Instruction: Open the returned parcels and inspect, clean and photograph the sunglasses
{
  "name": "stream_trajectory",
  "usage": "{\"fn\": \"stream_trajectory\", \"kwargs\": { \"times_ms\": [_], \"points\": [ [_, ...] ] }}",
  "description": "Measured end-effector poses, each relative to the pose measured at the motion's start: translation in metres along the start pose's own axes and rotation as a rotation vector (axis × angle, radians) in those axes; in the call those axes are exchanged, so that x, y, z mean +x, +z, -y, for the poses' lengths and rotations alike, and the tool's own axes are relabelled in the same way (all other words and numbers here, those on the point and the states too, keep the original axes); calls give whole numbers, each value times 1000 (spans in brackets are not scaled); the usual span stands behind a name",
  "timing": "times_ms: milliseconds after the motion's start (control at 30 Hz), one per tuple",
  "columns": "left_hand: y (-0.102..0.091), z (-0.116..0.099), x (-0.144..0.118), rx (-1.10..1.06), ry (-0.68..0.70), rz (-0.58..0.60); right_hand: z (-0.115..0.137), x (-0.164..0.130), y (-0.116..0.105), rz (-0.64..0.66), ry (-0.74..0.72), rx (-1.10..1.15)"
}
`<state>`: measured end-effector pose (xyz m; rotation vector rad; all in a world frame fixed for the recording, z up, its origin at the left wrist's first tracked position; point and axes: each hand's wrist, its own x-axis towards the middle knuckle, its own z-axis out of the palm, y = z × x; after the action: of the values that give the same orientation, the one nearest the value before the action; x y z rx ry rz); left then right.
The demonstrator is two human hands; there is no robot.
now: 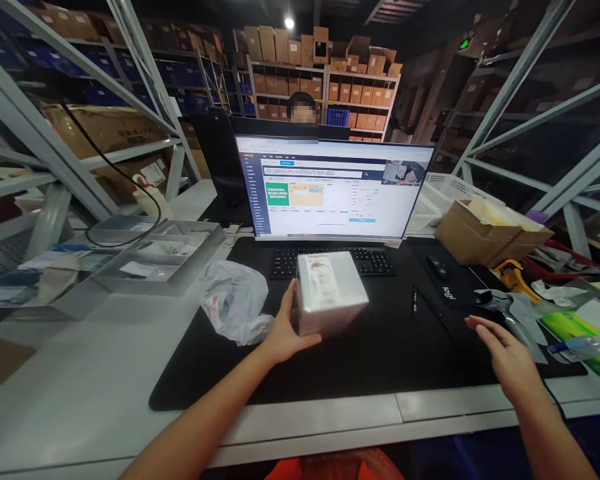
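My left hand (pixel 291 328) grips a white box (pixel 333 290) with a shiny wrapping, thumb at its near side and fingers along its left side. The box is tilted in front of the keyboard (pixel 380 261). To the left of this hand lies a crumpled translucent plastic bag (pixel 237 300) on the black desk mat (pixel 220 383). My right hand (pixel 510 353) is over the mat's right part, fingers extended and apart, with nothing in it. Close to its fingers rests a grey handheld barcode scanner (pixel 505 310).
A lit monitor (pixel 335 190) stands behind the keyboard. On the right are a mouse (pixel 437 267), a pen (pixel 415 301) and a cardboard box (pixel 480 233). Grey trays (pixel 165 283) hold papers on the left. Another person (pixel 303 110) is behind the monitor.
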<state>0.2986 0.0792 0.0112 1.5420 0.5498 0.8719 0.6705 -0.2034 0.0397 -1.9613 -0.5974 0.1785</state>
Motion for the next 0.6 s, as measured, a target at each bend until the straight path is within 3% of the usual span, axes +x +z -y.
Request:
{"fn": "stream_trajectory", "kwargs": {
  "times_ms": [100, 200, 367, 600],
  "points": [
    [4, -7, -10, -568, -296, 191, 3, -8, 13, 108, -12, -31],
    [0, -19, -15, -871, -453, 273, 9, -8, 35, 177, -47, -43],
    [-9, -48, -13, -1024, -583, 378, 14, 14, 58, 238, -82, -44],
    [-11, -71, -12, -1130, -573, 447, 7, 66, 72, 233, -98, -130]
  ]
}}
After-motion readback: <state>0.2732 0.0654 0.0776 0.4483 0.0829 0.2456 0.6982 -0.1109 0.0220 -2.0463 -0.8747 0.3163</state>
